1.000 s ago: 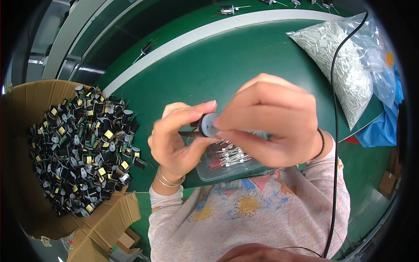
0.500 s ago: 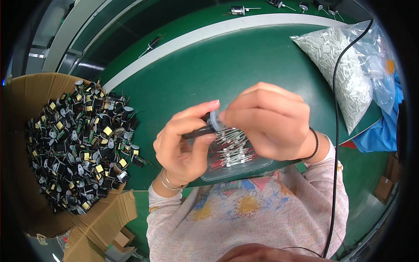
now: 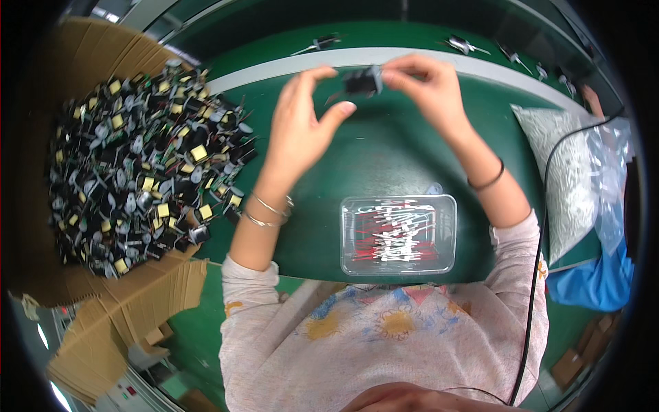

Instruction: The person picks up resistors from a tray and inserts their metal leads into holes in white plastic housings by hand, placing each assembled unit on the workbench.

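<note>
Out over the far part of the green table, a small black motor-like part (image 3: 362, 82) with a grey end hangs in the air, slightly blurred. My right hand (image 3: 431, 89) pinches it at the grey end between thumb and fingertips. To its left my left hand (image 3: 302, 120) is open, thumb and forefinger spread apart around the dark end without closing on it. Thin wires trail from that end. Nearer to me stands a clear plastic box (image 3: 449, 237) holding many thin red-and-white leads (image 3: 398, 233).
At left a cardboard box (image 3: 96, 44) is heaped with similar black parts (image 3: 147, 178). A bag of white tubes (image 3: 566, 178) lies at right, crossed by a black cable (image 3: 541, 275). Beyond the white rail (image 3: 274, 67) lie several more parts; another person's hand (image 3: 592, 101) shows far right.
Both hands have moved away from me, from above the clear box toward the rail. My left hand has let go of the black part, which my right hand carries.
</note>
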A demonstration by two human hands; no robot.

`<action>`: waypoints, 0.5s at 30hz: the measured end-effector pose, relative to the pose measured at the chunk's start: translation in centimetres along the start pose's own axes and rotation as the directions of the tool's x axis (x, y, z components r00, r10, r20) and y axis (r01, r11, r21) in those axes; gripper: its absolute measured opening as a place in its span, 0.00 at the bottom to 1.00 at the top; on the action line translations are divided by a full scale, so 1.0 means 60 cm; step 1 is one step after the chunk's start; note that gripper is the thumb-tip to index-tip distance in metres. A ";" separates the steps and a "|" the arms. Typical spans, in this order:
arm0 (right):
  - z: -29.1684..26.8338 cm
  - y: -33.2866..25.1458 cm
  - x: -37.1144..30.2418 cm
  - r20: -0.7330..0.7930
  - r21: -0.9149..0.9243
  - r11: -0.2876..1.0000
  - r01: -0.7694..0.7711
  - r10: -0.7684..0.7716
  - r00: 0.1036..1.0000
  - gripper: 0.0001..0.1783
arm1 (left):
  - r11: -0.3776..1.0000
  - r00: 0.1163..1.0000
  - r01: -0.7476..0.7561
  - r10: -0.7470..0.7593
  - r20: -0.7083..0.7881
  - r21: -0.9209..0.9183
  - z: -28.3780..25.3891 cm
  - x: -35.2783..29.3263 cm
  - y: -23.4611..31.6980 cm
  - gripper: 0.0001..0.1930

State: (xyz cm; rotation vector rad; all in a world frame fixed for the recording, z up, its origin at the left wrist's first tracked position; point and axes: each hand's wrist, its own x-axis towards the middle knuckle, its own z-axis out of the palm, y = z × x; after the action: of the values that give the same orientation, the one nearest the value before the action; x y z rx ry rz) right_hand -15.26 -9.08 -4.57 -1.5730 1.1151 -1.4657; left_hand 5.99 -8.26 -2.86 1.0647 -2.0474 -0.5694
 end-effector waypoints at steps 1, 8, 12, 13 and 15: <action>-0.011 0.034 0.040 -0.016 0.051 0.993 -0.107 0.108 0.994 0.06 | 0.937 1.000 0.002 0.007 -0.025 0.349 -0.025 0.002 -0.033 0.26; -0.098 0.230 0.209 -0.283 0.399 0.807 -0.436 0.560 0.779 0.10 | 0.027 0.729 0.598 -0.435 -0.529 0.801 -0.264 -0.060 -0.219 0.37; -0.101 0.233 0.206 -0.421 0.380 0.791 -0.480 0.610 0.672 0.16 | 0.183 0.699 0.639 -0.542 -0.465 0.747 -0.275 -0.059 -0.216 0.33; -0.090 0.224 0.201 -0.523 0.331 0.850 -0.410 0.526 0.671 0.17 | 0.272 0.729 0.601 -0.572 -0.376 0.751 -0.274 -0.056 -0.215 0.32; -0.045 0.205 0.183 -0.663 0.046 0.994 -0.102 0.107 0.741 0.19 | 0.448 0.850 0.486 -0.441 -0.287 0.750 -0.254 -0.070 -0.213 0.28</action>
State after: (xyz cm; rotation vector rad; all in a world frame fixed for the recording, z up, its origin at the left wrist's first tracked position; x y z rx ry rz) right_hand -19.60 -23.73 -11.33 -0.9474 1.5563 -2.0207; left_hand 25.81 -12.54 -3.61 2.2133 -1.9533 0.2330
